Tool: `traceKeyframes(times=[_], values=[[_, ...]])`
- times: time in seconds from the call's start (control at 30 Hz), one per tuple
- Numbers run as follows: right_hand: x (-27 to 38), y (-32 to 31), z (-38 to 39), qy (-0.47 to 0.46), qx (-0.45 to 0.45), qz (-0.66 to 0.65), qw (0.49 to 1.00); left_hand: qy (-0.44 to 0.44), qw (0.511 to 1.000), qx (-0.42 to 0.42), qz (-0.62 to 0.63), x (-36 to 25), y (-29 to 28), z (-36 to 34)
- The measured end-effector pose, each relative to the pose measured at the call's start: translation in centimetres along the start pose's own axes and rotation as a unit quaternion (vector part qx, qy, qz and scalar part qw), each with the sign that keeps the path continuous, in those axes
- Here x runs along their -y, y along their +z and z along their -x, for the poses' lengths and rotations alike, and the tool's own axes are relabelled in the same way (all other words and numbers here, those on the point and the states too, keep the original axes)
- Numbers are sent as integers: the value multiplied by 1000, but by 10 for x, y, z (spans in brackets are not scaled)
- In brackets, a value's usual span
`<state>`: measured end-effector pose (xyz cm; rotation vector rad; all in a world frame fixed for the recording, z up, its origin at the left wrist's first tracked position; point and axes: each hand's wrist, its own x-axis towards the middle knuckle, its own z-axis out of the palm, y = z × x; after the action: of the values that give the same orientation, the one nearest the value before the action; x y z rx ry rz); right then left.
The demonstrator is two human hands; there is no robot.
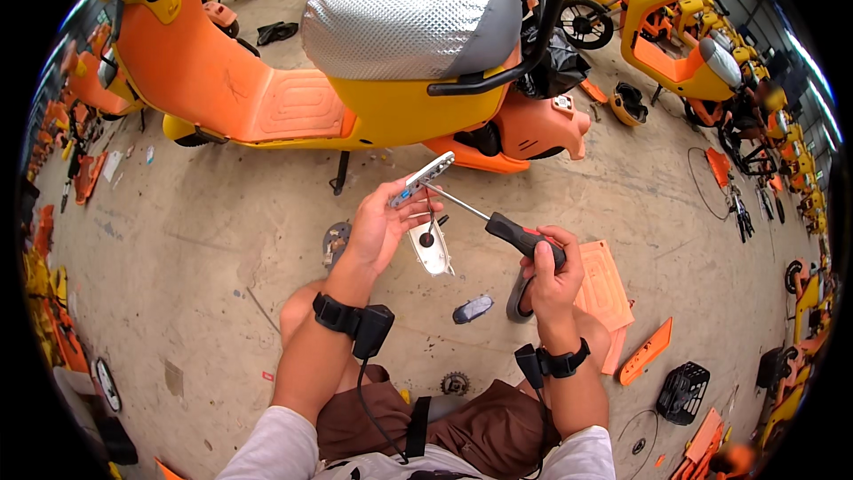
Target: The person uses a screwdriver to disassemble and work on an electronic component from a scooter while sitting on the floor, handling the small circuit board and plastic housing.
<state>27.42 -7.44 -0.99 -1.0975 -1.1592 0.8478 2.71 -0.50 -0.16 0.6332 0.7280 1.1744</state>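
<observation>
My left hand (381, 225) grips a narrow, pale panel (437, 168) with a row of small parts and a blue patch along it. In my right hand (556, 276) is a screwdriver (515, 235) with a black and red handle. Its shaft slants up to the left, and the tip meets or nearly meets the panel's edge. Below the panel is a white oval-ended housing (430, 253) with a round black part inside. A dark wire runs between the two; whether the housing hangs or rests on the floor I cannot tell.
An orange and yellow scooter (418, 111) with a silver seat cover stands just ahead. On the concrete lie a small grey piece (473, 308), a toothed ring (455, 383), orange panels (597, 289), a black basket (682, 393) and a yellow helmet (628, 105). More scooters line both sides.
</observation>
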Motion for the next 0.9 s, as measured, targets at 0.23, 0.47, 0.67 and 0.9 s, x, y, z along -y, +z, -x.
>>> traceKeyframes(times=[0.23, 0.47, 0.67, 0.9], values=[[-3, -1, 1, 0, 2, 0, 1000, -21, 1000, 21, 3, -5, -2, 3], [-2, -2, 2, 9, -15, 11, 1000, -19, 996, 75, 45, -2, -4, -1], [0, -3, -1, 22, -9, -12, 1000, -18, 997, 57, 50, -10, 4, 5], [0, -1, -1, 4, 1, -4, 1000, -49, 997, 18, 50, -8, 0, 4]])
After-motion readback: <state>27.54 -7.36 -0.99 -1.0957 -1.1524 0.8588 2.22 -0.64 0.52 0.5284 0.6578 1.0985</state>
